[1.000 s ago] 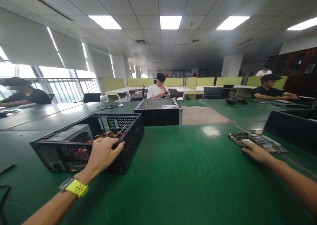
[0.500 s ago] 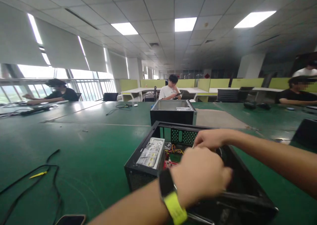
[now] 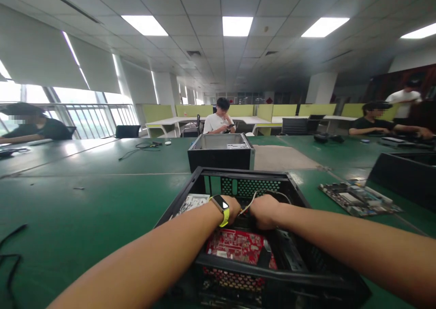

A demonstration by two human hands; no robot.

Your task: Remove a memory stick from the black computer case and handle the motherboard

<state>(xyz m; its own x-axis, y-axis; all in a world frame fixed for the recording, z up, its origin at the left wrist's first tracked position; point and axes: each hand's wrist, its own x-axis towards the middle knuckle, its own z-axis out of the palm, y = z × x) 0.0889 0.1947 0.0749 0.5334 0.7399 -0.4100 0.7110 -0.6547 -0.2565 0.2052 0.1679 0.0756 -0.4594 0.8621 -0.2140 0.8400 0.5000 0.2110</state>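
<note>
Bright ceiling panels (image 3: 237,26) light an open office, where a green tabletop (image 3: 102,209) carries several pieces of computer hardware. Directly before the wearer, an open black computer case (image 3: 272,272) lies with its open face up, presumably so that both hands can get in from above. Forearms come in from either side, and the hands meet near the middle of the interior, just short of the perforated far wall.

The left hand (image 3: 234,209), with a smartwatch (image 3: 220,204) on its wrist, dips in beside the silver power supply (image 3: 194,202), which the forearm partly covers. Its fingertips are hidden, so I cannot tell whether they are apart or closed on anything. The right hand (image 3: 265,211) has its fingers curled just beside a thin pale cable (image 3: 253,201); whether they pinch it cannot be told. Bringing both hands to one spot suggests work on something small there.

Nearer the front wall sits a red circuit board (image 3: 235,245). Off to the right, a motherboard (image 3: 357,198) lies flat outside the case, probably to leave room inside.
</note>
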